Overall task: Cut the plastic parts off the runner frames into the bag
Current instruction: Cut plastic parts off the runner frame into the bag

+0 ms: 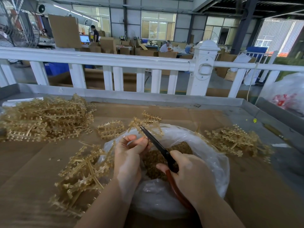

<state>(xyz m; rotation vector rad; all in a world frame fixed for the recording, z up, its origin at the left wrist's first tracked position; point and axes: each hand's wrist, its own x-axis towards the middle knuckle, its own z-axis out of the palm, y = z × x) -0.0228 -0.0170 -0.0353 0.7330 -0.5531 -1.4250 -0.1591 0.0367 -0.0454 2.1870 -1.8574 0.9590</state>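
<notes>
My left hand [130, 155] pinches a translucent tan runner frame [148, 125] and holds it up over the clear plastic bag [213, 163]. My right hand [190, 176] grips red-handled scissors [158, 145], whose dark blades point up-left and reach the frame near its lower edge. Small tan cut parts [153, 160] fill the bottom of the bag under both hands. The bag lies open on the cardboard [32, 162] that covers the table.
A big heap of runner frames [44, 119] lies at the left, a blurred pile [82, 175] near my left forearm, a single frame [111, 130] behind the bag, another pile [235, 140] at the right. A white railing [115, 61] borders the metal table's far edge.
</notes>
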